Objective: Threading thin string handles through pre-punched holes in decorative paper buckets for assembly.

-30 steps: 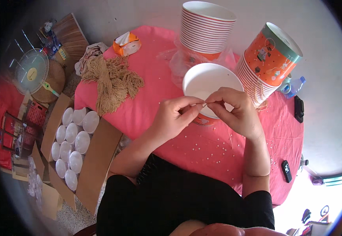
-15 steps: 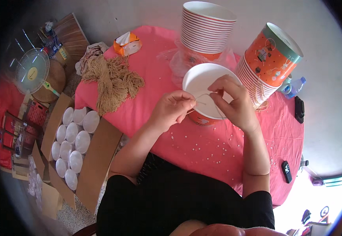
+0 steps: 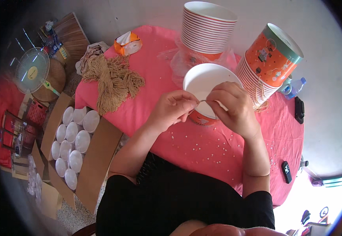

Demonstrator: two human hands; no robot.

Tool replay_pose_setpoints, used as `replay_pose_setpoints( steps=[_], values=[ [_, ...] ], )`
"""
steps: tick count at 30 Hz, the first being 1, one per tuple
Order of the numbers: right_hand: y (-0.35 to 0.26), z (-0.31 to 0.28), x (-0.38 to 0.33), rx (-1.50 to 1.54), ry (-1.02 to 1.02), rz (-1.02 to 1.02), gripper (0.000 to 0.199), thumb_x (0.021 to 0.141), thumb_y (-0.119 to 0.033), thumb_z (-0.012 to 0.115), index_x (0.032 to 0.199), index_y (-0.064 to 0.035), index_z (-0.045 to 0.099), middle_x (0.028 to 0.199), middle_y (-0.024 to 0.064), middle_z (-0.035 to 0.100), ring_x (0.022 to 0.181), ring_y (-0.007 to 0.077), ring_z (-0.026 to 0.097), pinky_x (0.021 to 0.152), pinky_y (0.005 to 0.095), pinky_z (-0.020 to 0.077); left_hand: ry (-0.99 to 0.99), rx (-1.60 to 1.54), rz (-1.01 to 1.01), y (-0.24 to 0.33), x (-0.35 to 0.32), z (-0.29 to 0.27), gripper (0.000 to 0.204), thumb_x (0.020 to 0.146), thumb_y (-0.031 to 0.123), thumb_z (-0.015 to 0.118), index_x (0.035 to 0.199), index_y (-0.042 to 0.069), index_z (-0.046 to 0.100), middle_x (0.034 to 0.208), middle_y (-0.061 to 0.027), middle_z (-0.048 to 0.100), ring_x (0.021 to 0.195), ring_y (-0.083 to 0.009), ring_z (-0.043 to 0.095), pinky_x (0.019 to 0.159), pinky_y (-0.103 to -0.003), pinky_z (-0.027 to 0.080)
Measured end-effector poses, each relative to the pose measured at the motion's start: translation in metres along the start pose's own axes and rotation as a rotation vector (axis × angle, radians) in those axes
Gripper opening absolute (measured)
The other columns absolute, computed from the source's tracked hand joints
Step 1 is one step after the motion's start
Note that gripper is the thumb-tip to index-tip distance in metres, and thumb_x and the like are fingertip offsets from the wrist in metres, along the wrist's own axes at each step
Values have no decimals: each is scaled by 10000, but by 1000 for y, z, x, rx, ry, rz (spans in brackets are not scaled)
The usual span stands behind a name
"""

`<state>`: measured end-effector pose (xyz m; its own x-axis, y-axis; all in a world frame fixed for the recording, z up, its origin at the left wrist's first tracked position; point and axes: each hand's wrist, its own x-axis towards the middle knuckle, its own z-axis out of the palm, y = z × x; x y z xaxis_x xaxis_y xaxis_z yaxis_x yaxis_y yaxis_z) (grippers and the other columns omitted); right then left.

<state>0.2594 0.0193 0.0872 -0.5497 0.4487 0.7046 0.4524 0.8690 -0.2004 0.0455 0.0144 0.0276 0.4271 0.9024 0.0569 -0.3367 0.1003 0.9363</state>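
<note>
Both hands are raised close together over the near rim of a paper bucket, white inside and orange outside, on the pink-covered table. A thin pale cord runs between my fingertips. My left hand pinches one part of it between thumb and forefinger. My right hand, its fingers curled, pinches the cord a short way to the right. Much of the cord is hidden by the fingers. A tan bundle of similar cords lies at the table's left side.
Behind the bucket rises a stack of paper buckets in clear plastic. Another stack, orange and green, leans at right with loose strands. White bits dot the tablecloth. A cardboard box of clear cups stands left. A black remote lies at right.
My right hand has shifted slightly left and down, its fingers folding inward. The visible cord loop between my hands has become a short, nearly straight stretch.
</note>
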Motion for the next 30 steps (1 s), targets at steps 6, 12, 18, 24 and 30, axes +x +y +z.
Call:
replay_pose_setpoints(
  steps=[6,12,18,24,30],
  values=[
    [2,-13,-5,119,7,86,131,756,-58,716,863,-49,641,864,100,630,813,300,625,729,403,493,25,282,175,-2,-11,0,85,921,65,632,960,-8,653,749,11,605,659,-40,562,541,-186,407],
    [-2,-10,-5,151,-58,66,127,763,-9,709,878,-18,657,892,117,618,833,279,618,714,371,491,-88,103,75,-4,-14,6,106,940,97,623,984,1,636,741,31,569,593,-12,459,492,-178,337],
    [-6,0,-2,132,-56,6,137,736,-87,719,851,-47,656,866,87,628,793,295,628,712,407,483,8,-52,80,-15,-13,13,107,956,97,603,1004,5,630,708,40,552,546,-5,405,458,-182,288],
    [-6,6,-1,101,-43,-27,144,727,-110,732,839,-55,658,853,82,623,771,287,623,699,411,479,86,157,216,-19,-13,12,107,943,67,616,1021,-1,640,752,25,591,592,-10,461,503,-186,356],
    [-5,9,-1,70,-39,-27,140,726,-116,728,834,-58,659,846,78,622,762,281,620,694,412,476,89,164,193,-19,-16,13,141,930,57,633,1050,-17,643,848,-23,661,676,-42,564,597,-191,453]
  ],
)
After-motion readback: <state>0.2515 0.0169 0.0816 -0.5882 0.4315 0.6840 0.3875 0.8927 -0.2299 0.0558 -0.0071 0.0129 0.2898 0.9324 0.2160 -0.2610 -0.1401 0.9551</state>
